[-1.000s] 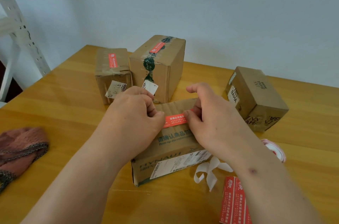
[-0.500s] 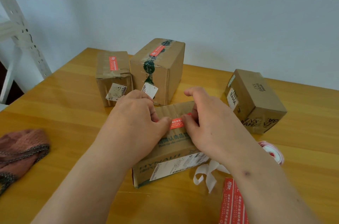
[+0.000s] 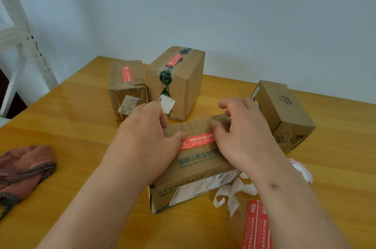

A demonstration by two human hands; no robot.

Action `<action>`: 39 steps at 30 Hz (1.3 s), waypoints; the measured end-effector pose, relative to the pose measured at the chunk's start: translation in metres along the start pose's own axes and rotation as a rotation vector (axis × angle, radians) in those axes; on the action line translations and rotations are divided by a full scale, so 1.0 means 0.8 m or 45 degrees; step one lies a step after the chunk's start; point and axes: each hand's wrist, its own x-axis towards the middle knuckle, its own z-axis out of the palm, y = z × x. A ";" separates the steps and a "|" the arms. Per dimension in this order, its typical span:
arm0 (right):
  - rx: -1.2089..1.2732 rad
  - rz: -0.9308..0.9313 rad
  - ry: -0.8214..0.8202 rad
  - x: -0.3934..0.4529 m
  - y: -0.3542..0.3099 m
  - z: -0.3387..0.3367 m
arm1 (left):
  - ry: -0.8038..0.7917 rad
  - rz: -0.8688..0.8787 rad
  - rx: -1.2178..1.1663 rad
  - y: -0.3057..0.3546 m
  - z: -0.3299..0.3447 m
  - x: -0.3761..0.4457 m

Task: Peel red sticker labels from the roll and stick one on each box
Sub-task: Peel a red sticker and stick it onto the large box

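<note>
Both the left hand (image 3: 150,136) and right hand (image 3: 242,134), fingers loosely curled, press the thin, floppy red rectangular sticker label (image 3: 198,140) onto the brown cardboard box (image 3: 195,165); handling it by the ends probably avoids wrinkles.

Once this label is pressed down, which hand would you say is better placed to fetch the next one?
Probably the right hand: the red labels lie beside its forearm, and the unlabelled box is on that side.

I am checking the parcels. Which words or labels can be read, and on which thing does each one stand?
"BAHA": top of the right box.
"请确认商品": green print on the near box.
Red sticker text, white shipping labels, and sticker strips: too small or blurred.
</note>
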 end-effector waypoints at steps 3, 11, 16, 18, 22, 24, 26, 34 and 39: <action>0.016 0.037 -0.029 0.004 0.000 0.003 | -0.015 -0.001 -0.050 -0.002 0.003 0.000; 0.071 0.041 -0.089 0.008 0.007 0.000 | -0.111 0.001 -0.262 -0.007 0.007 0.007; 0.104 0.039 -0.102 0.004 0.011 -0.004 | -0.124 0.040 -0.329 -0.012 0.007 0.004; 0.133 0.009 -0.176 0.000 0.008 -0.008 | -0.137 0.048 -0.344 -0.013 0.005 0.002; 0.126 -0.018 -0.253 -0.007 0.006 -0.012 | -0.208 0.052 -0.312 -0.012 0.006 -0.007; 0.115 -0.024 -0.221 -0.008 0.009 -0.014 | -0.238 0.011 -0.414 -0.015 0.004 -0.007; 0.129 -0.006 -0.197 -0.010 0.011 -0.013 | -0.246 -0.028 -0.504 -0.017 0.004 -0.007; 0.183 0.068 -0.197 -0.009 0.005 -0.001 | -0.063 -0.011 -0.314 -0.002 0.014 -0.008; 0.178 0.043 -0.208 -0.012 0.007 -0.001 | -0.061 0.051 -0.298 0.000 0.014 -0.010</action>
